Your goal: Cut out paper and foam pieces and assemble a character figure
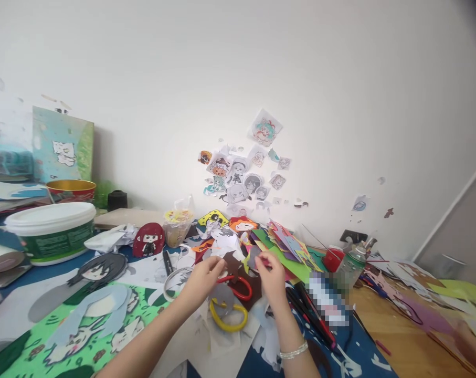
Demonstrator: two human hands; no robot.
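Observation:
My left hand [208, 275] hovers over the paper scraps in the middle, its thumb and fingers pressed together. What it holds, if anything, is too small to tell. To its right, my right hand [271, 270] has its fingers pinched near a small grey paper piece [252, 258]; its grip is not clear. Red-handled scissors [242, 289] lie between the hands, and yellow-handled scissors [229, 317] lie just below them. A roll of tape [172, 283] is beside my left wrist. A beaded bracelet [294, 351] circles my right wrist.
A white-lidded green tub [56, 241] and a paper figure with dark hair [99, 270] are on the left. Coloured paper sheets [291, 244], black markers [314, 315] and a glass jar [353, 262] stand or lie right. Another person's hand [472, 341] shows at the right edge.

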